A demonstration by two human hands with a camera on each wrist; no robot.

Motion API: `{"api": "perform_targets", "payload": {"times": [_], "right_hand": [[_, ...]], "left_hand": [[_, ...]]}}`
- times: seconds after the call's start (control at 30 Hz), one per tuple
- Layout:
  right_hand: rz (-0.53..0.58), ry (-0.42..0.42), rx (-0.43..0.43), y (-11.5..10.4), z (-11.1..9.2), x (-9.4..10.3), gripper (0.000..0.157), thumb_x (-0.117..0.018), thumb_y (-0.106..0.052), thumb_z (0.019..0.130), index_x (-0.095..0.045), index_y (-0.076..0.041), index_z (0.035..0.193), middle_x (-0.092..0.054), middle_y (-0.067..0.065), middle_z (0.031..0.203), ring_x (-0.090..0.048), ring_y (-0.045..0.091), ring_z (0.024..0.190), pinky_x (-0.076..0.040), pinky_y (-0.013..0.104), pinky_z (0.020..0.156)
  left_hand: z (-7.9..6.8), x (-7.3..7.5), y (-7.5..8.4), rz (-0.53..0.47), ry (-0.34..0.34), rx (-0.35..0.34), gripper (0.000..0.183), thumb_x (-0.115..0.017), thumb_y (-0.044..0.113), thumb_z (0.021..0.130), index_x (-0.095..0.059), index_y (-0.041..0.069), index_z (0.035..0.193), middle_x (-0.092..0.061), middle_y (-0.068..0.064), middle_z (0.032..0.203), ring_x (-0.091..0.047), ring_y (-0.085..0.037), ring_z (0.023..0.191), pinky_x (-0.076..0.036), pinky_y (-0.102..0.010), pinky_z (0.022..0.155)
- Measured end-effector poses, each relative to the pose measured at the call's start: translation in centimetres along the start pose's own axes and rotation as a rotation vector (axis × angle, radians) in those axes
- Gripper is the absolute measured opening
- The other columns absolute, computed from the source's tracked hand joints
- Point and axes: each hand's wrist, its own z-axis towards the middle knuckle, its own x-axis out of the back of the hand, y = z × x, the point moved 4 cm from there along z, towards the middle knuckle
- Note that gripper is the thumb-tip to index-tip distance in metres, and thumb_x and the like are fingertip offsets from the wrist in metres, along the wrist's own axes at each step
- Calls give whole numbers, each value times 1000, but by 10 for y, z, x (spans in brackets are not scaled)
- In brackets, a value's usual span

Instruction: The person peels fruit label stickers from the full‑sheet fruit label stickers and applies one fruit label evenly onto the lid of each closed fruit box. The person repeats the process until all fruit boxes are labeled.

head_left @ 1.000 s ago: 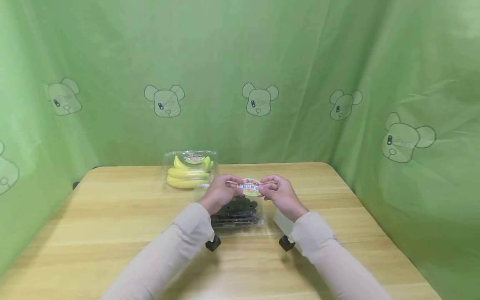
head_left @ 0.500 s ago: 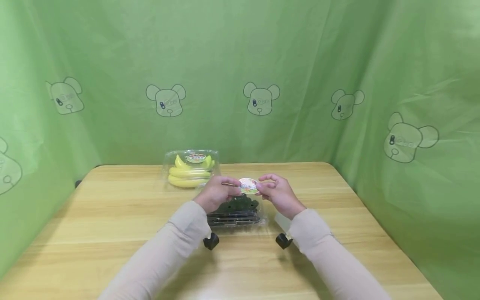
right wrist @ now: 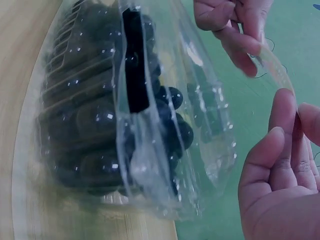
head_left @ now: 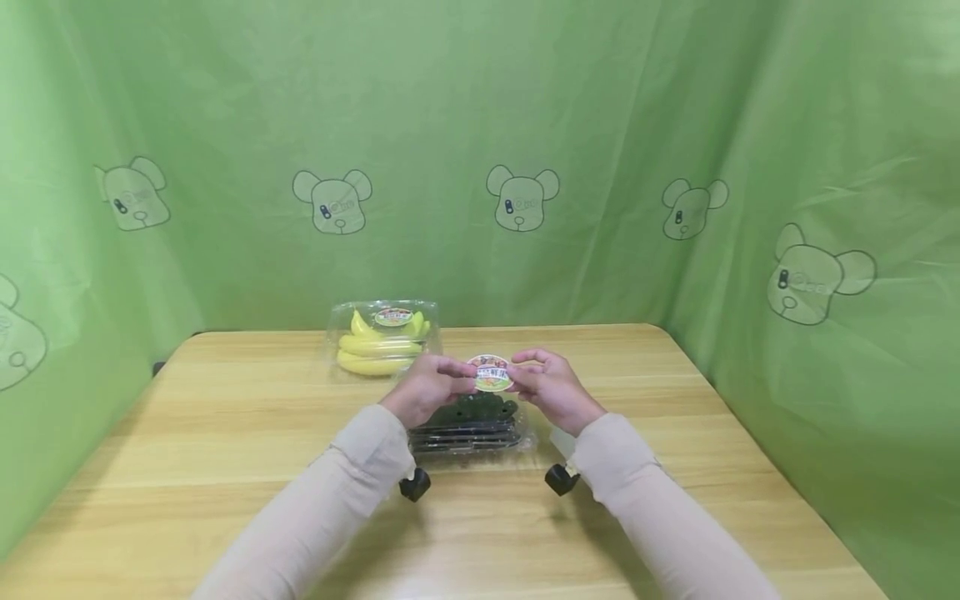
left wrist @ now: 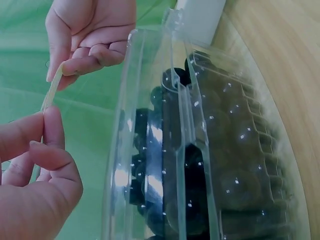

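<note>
Both hands pinch an oval fruit label with coloured print, one at each side. My left hand has its thumb and fingertips on the left end. At the right end, my right hand grips with thumb and index finger. The label is held above a clear plastic clamshell box of dark round grapes, which stands on the table. Edge-on, the label looks thin and slightly curved in the right wrist view. The hands and label partly cover the box in the head view.
Behind the left hand stands another clear box with yellow bananas and a similar oval label on it. A white flat-sided object lies partly under the right sleeve. A green curtain encloses the wooden table.
Both hands have shifted slightly to the left with the label between them. Its printed face tipped and caught glare half a second ago; now the print shows again. The boxes stay put.
</note>
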Motion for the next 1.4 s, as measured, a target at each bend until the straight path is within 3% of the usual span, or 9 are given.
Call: {"api": "perform_targets", "payload": {"times": [0.23,0.53,0.73,0.87,1.1,1.2,1.4], "right_hand": [[5,-36,-12,2,3,-4,17,-56,0,94,-48,2,109,-65,2,83,-63,10,71,-50,20,63],[-75,-51,17,1,6,-7,18,-56,1,94,-48,3,110,-65,1,84,-60,12,79,-48,24,72],[-123,7,40,0,9,-9,22,-59,2,92,-49,6,112,-64,1,82,-59,12,76,-51,23,70],[-201,60,71,-1,10,-12,27,-61,1,92,-48,8,115,-66,5,85,-62,13,73,-54,25,69],[-317,118,80,1,12,-17,34,-63,0,92,-49,3,122,-67,17,100,-64,34,90,-55,34,78],[-341,129,84,2,14,-21,36,-63,0,91,-49,2,124,-66,19,104,-64,36,93,-56,38,80],[-378,152,104,6,18,-23,30,-65,1,89,-54,2,117,-62,19,110,-65,23,87,-55,44,84]], "left_hand": [[-1,5,-2,-9,31,-9,16,-67,-8,83,-67,-3,98,-67,-11,92,-60,-20,77,-52,-27,67],[-4,9,-2,-23,41,-7,20,-66,-9,84,-67,-1,102,-68,-11,95,-64,-16,78,-54,-31,69],[-3,12,-1,7,58,-34,23,-67,-7,84,-67,0,106,-69,-10,94,-65,-17,79,-54,-34,71],[-2,13,-2,50,91,-50,22,-68,-6,83,-68,0,105,-69,-10,95,-66,-25,85,-55,-37,73],[-5,14,-3,129,154,-56,23,-70,-4,82,-69,1,104,-69,-9,97,-64,-37,93,-57,-41,78],[-6,16,-4,143,176,-56,25,-70,-4,82,-69,0,107,-69,-10,99,-64,-36,92,-56,-42,78],[-6,19,-7,245,215,-61,33,-73,-2,81,-67,1,113,-67,-9,93,-64,-22,80,-55,-27,65]]}}
